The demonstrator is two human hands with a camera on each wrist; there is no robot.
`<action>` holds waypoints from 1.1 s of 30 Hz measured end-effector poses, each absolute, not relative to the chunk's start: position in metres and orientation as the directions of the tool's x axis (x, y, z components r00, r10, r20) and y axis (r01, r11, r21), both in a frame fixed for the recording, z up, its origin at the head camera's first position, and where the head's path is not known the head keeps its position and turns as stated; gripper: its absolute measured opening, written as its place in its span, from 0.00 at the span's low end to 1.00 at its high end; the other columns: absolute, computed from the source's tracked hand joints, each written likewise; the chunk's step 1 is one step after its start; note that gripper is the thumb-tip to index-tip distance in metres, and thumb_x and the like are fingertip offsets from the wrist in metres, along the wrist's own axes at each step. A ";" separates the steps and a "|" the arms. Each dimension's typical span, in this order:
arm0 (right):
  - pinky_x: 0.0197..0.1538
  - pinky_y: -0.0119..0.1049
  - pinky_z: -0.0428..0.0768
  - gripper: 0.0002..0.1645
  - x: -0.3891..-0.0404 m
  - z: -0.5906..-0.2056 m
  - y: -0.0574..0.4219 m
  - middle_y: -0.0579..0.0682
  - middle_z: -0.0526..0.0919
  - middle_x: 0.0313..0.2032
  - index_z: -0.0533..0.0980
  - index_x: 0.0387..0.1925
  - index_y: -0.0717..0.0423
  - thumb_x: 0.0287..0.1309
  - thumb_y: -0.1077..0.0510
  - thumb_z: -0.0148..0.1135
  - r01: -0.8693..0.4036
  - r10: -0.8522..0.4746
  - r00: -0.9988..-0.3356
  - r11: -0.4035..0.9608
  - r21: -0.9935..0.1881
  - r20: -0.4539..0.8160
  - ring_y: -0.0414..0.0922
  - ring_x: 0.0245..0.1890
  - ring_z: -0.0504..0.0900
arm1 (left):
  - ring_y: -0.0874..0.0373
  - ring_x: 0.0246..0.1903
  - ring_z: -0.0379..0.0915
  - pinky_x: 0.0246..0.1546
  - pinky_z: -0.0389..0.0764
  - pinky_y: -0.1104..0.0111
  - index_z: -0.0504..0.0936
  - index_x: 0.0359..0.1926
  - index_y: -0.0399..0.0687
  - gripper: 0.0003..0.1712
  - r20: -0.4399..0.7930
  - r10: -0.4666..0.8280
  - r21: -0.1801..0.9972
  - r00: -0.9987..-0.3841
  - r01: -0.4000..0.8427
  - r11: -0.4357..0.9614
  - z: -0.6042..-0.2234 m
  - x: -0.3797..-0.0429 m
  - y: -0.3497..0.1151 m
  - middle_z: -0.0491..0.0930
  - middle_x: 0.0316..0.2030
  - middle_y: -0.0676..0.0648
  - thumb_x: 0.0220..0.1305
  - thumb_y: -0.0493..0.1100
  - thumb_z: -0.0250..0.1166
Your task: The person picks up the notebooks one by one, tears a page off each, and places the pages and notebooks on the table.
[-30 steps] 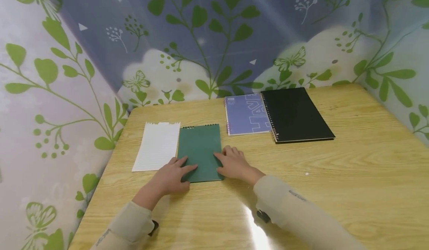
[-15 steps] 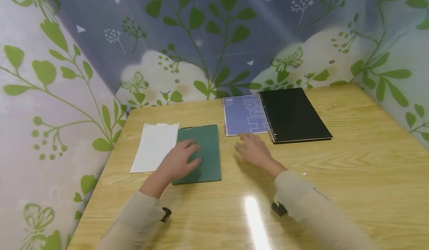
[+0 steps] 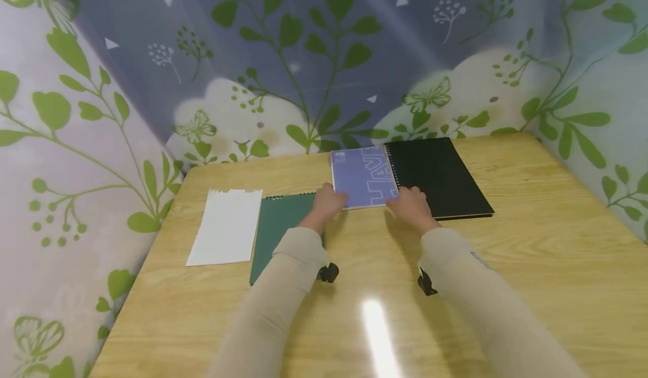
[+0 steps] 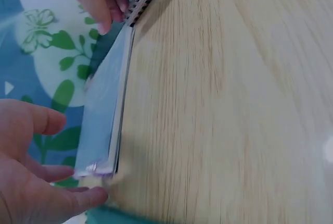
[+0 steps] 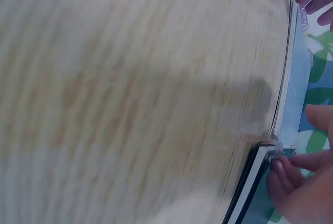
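Observation:
A purple-blue spiral notebook (image 3: 360,175) with large outlined letters lies flat towards the back of the table. My left hand (image 3: 329,201) is at its near left corner, and in the left wrist view the fingers (image 4: 57,200) reach loosely to the coil end. At the near right corner is my right hand (image 3: 411,205). The right wrist view has its fingers (image 5: 283,179) at the coil of the black spiral notebook (image 3: 430,175), where the two notebooks meet. Under my left forearm, a green top-spiral notebook (image 3: 283,220) is partly hidden.
A torn-edged white lined sheet (image 3: 225,229) lies left of the green notebook. The wooden table (image 3: 354,322) meets a leaf-patterned wall covering (image 3: 283,102) close behind the notebooks. Dark straps (image 3: 328,273) hang beneath both sleeves.
Both hands have left the green notebook; the left moved right and away from me, the right also forward, to the purple-blue notebook's near corners. The notebooks look unmoved; the head view shifted slightly.

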State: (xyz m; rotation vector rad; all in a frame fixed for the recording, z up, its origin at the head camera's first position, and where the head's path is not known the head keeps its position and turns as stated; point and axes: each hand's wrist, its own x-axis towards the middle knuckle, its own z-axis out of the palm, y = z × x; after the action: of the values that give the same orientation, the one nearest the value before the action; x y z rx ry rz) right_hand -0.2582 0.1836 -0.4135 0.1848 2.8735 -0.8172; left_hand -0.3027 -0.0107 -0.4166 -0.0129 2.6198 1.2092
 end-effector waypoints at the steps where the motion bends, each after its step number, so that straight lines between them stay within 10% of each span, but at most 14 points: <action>1: 0.59 0.59 0.62 0.32 -0.259 -0.414 0.183 0.73 0.63 0.56 0.65 0.55 0.74 0.63 0.49 0.47 0.174 0.094 -0.979 0.849 -0.499 -0.182 0.67 0.56 0.61 | 0.40 0.59 0.62 0.60 0.66 0.53 0.58 0.63 0.31 0.33 -0.241 0.078 0.737 -0.967 -0.130 0.664 -0.417 -0.302 -0.007 0.65 0.59 0.32 0.64 0.48 0.51; 8: 0.57 0.58 0.63 0.34 -0.255 -0.425 0.173 0.72 0.64 0.54 0.64 0.55 0.73 0.60 0.47 0.51 0.289 0.183 -0.949 0.833 -0.472 -0.258 0.66 0.55 0.63 | 0.41 0.57 0.64 0.57 0.69 0.54 0.61 0.61 0.33 0.35 -0.293 -0.100 0.746 -0.951 -0.293 0.599 -0.432 -0.298 0.003 0.65 0.58 0.33 0.58 0.49 0.58; 19: 0.57 0.58 0.62 0.33 -0.259 -0.436 0.167 0.71 0.64 0.55 0.63 0.57 0.70 0.61 0.48 0.50 0.317 0.216 -0.946 0.773 -0.549 -0.242 0.65 0.56 0.61 | 0.54 0.33 0.77 0.29 0.82 0.70 0.61 0.58 0.36 0.25 -0.375 0.078 0.925 -0.924 -0.379 -0.032 -0.446 -0.312 -0.002 0.70 0.52 0.35 0.60 0.29 0.55; 33: 0.55 0.48 0.67 0.32 -0.250 -0.405 0.185 0.59 0.71 0.48 0.60 0.58 0.65 0.60 0.50 0.55 0.279 0.175 -0.958 0.402 -0.872 -0.225 0.53 0.47 0.70 | 0.52 0.37 0.78 0.40 0.82 0.61 0.61 0.56 0.43 0.24 -0.276 0.169 0.943 -0.946 -0.301 -0.141 -0.410 -0.292 -0.008 0.73 0.48 0.38 0.60 0.27 0.55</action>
State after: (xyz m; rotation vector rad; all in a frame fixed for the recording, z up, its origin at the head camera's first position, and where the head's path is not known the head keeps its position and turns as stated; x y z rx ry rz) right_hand -0.2497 0.1851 -0.4055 0.4136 2.5477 -1.6138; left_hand -0.2917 -0.0085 -0.4098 -0.1482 1.8229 2.1578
